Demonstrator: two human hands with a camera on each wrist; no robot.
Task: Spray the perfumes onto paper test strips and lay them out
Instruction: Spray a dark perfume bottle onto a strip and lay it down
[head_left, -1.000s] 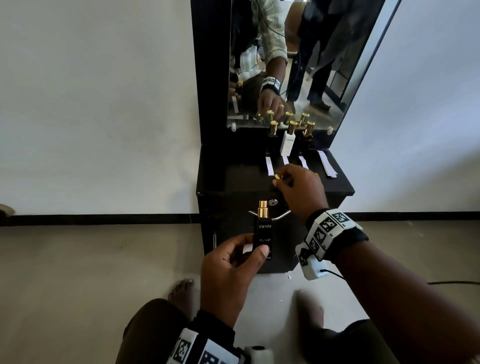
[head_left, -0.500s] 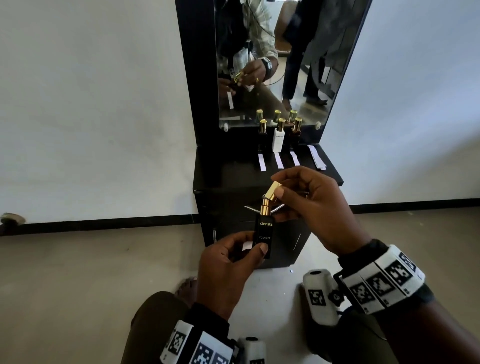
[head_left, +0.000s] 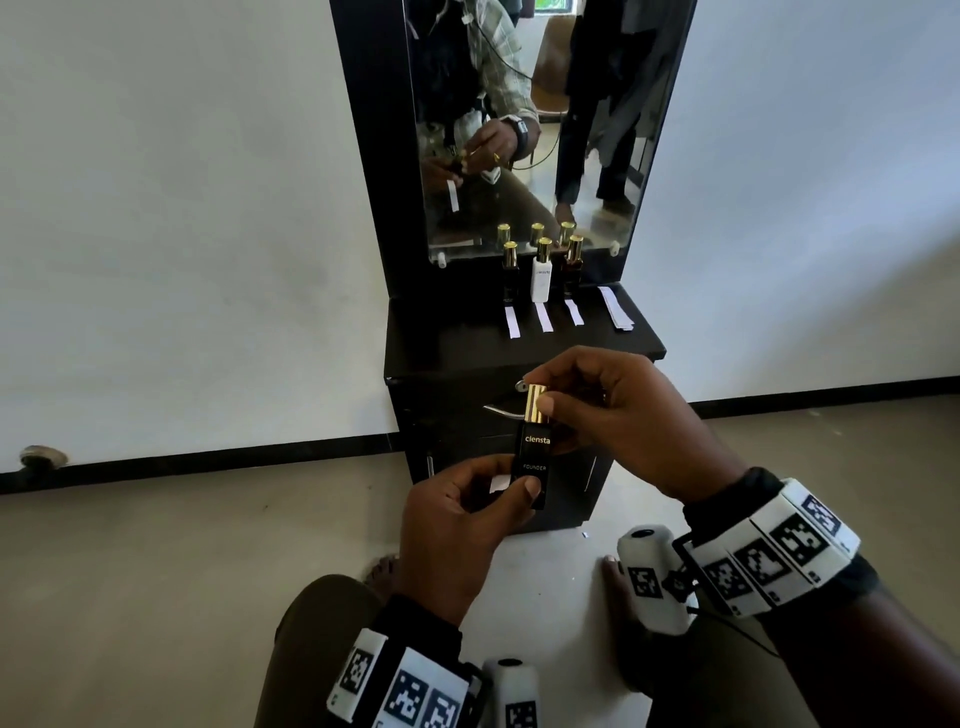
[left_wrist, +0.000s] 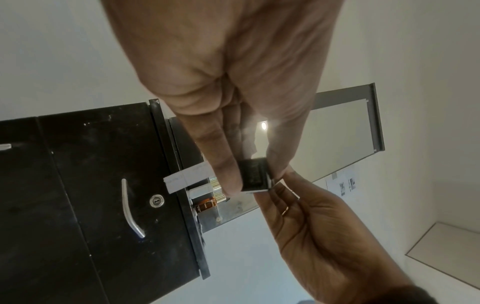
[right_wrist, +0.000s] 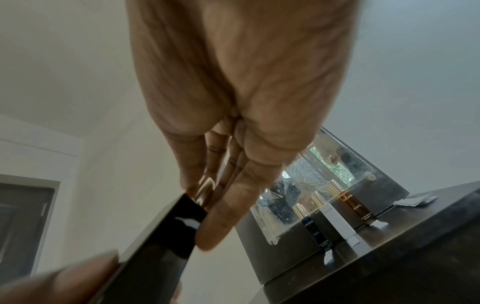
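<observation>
My left hand (head_left: 506, 491) grips the lower body of a black perfume bottle (head_left: 531, 457) upright in front of the cabinet. A white paper test strip (head_left: 500, 483) is tucked behind the bottle under the same fingers; in the left wrist view the strip (left_wrist: 185, 178) sticks out beside the bottle base (left_wrist: 255, 174). My right hand (head_left: 540, 395) pinches the gold cap (head_left: 535, 404), which sits on the bottle's top. The right wrist view shows the cap (right_wrist: 205, 190) between my fingertips above the black bottle (right_wrist: 161, 242).
Three capped perfume bottles, dark (head_left: 510, 275), white (head_left: 542, 275) and amber (head_left: 573, 270), stand under the mirror (head_left: 519, 130) on the black cabinet top (head_left: 467, 348). A strip (head_left: 544, 317) lies before each. A stack of strips (head_left: 616, 307) lies at the right.
My right hand came back from the cabinet top with the gold cap, and the cap now stands on the black bottle. The left hand kept the bottle in place.
</observation>
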